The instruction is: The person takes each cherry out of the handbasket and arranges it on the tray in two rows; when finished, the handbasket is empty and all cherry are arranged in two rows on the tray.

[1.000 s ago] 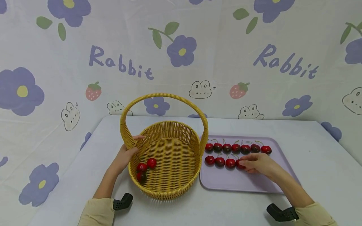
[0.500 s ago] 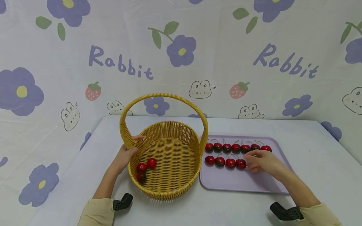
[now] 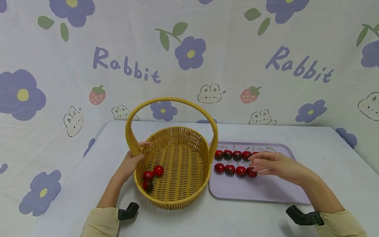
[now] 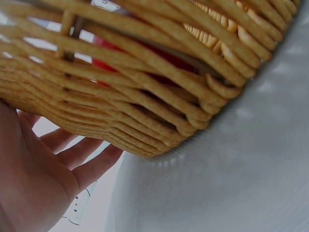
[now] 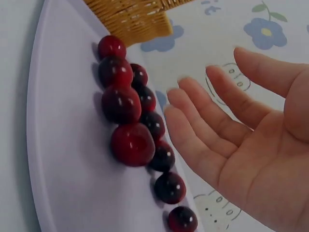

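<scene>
A yellow wicker basket (image 3: 174, 200) with a tall arched handle stands left of centre, with three dark red cherries (image 3: 152, 177) inside at its left. My left hand (image 3: 130, 166) holds the basket's left side at the foot of the handle; in the left wrist view its fingers (image 4: 91, 162) lie along the woven wall, and the thumb is hidden. To the right, a lilac tray (image 3: 237, 191) bears two rows of stemmed cherries (image 3: 229, 170). Over the right end of these rows hovers my right hand (image 3: 279, 166), fingers spread and holding nothing, and it hides some cherries of the back row.
The basket touches or overlaps the tray's left edge in the head view. Both stand on a white table (image 3: 331, 158). Behind rises a white cloth (image 3: 231, 39) printed with flowers and rabbits. A black wrist device (image 3: 305, 216) sits at each sleeve.
My right hand has let go of the last cherry in the front row, drawn back to the right and lifted with its fingers spreading. The left hand and basket have stayed put.
</scene>
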`<state>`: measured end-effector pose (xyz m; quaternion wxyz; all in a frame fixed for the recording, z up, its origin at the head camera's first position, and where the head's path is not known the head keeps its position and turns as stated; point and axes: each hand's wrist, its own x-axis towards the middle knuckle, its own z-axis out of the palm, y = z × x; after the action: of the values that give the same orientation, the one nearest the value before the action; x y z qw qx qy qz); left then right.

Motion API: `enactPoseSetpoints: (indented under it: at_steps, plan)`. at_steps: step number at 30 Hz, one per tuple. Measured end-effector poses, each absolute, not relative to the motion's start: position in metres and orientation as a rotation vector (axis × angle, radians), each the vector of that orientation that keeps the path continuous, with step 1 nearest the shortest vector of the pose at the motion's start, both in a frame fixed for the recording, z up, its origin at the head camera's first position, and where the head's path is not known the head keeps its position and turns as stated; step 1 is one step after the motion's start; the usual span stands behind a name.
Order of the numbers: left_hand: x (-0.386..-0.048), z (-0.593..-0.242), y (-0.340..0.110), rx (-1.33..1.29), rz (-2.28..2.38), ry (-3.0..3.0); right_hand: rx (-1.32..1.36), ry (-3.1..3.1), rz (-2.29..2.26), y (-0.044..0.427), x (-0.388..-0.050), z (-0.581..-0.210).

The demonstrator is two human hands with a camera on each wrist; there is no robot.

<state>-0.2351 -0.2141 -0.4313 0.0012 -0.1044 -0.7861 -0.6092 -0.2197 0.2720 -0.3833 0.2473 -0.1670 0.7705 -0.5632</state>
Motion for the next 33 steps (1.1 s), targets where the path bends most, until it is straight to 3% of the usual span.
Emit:
enactPoseSetpoints:
  at_steps: [33]
  plan:
    - [-0.235,-0.43,-0.214,-0.353,-1.91,-2.458,-0.668,1.913,-1.402,0.149,-0.219,-0.353]
